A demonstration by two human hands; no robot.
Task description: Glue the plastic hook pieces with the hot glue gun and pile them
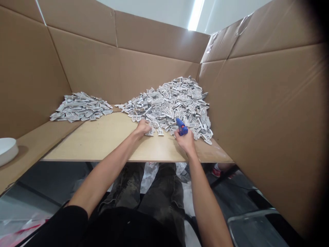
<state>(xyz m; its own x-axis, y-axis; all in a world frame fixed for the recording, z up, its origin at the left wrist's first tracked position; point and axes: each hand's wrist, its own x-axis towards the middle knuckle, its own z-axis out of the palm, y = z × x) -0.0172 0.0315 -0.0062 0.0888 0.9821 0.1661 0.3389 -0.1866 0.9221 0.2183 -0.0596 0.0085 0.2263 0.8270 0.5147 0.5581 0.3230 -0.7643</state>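
A large heap of small grey metal pieces (172, 103) lies on the wooden board (102, 140) against the right cardboard wall. My left hand (142, 127) rests at the heap's front edge, fingers curled down onto a piece there. My right hand (185, 140) is closed round a blue tool (182, 126) whose tip points into the heap. A smaller, flatter pile of the same pieces (81, 107) sits at the back left.
Tall cardboard walls (262, 103) enclose the board at the back, left and right. A white bowl (7, 149) stands on the left ledge. Below the board's near edge are my legs, a plastic bag and a clear bin (254, 226) on the floor.
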